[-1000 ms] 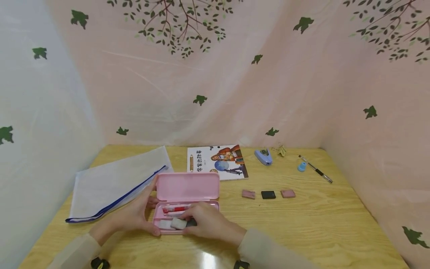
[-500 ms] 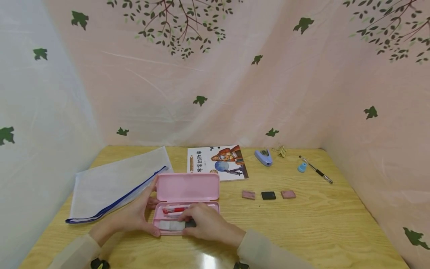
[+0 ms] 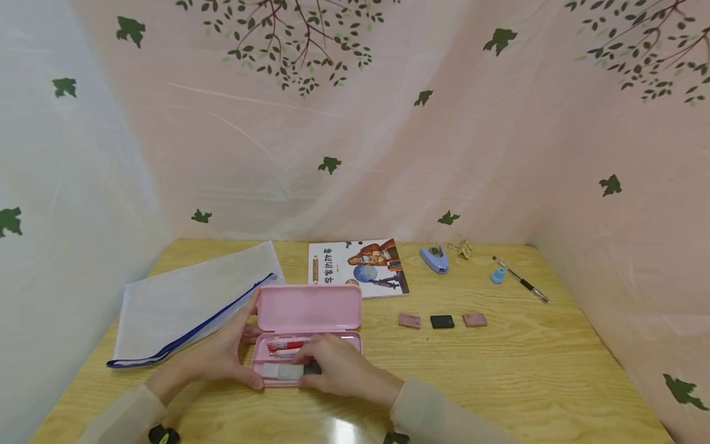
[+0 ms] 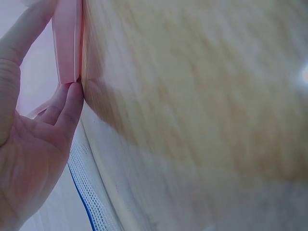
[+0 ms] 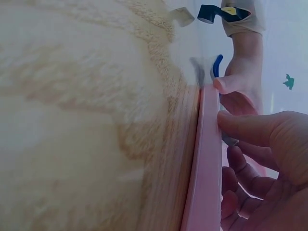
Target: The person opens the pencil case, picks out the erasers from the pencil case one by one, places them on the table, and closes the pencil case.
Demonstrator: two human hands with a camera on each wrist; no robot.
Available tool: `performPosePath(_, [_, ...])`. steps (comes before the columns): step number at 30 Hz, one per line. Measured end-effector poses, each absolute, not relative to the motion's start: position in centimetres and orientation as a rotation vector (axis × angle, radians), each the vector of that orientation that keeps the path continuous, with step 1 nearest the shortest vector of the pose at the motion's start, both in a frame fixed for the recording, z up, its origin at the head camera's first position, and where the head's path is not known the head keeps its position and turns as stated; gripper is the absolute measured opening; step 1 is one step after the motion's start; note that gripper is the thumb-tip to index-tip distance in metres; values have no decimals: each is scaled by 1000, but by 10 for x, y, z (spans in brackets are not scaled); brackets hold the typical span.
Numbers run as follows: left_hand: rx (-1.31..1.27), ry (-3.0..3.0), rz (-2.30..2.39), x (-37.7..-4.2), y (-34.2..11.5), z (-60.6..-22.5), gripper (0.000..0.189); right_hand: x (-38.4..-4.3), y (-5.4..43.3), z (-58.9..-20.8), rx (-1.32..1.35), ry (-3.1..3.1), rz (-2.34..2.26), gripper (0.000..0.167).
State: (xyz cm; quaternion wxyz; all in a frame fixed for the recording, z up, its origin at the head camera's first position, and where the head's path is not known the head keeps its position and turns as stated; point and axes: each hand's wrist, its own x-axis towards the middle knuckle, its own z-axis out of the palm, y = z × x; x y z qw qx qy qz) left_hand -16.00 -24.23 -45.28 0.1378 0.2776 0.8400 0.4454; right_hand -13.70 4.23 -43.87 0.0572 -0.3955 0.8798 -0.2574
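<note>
A pink pencil case (image 3: 309, 308) lies with its lid raised in the head view. My left hand (image 3: 222, 357) grips its left end, thumb at the front corner and fingers behind. In the left wrist view, fingertips (image 4: 72, 98) touch the case's end. My right hand (image 3: 349, 371) reaches into the front compartment, thumb and forefinger pinching a small dark block, likely an eraser (image 3: 313, 368). Left of it lie two whitish eraser-like blocks (image 3: 290, 372) in a row. Red and white pens (image 3: 291, 346) fill the rear compartment, partly hidden by the right hand.
A white zip pouch (image 3: 194, 302) with blue edging lies left of the case. Behind stands a booklet (image 3: 360, 268). To the right are small pink and black blocks (image 3: 442, 322), a blue-purple stapler-like item (image 3: 434, 259), binder clip (image 3: 465, 249), blue cone-shaped piece (image 3: 497, 275) and pen (image 3: 520, 279).
The tilted whitish block near my right fingers has come down flat, in line with the other whitish one. Both hands have stayed almost in place.
</note>
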Motion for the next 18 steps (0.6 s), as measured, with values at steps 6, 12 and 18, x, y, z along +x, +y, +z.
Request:
performPosePath(6, [815,2411,1300,-160,-242,-452,148,-137,41,-438,-1188,2636,-835,19])
performPosePath(12, [817,2441,1286,-159,-242,-453,149,-137,41,-435,-1166,2595,-925,13])
performPosePath(18, [837,2431,1309,-159,-242,-453,149,-137,43,-433,-1163,2585,-972,9])
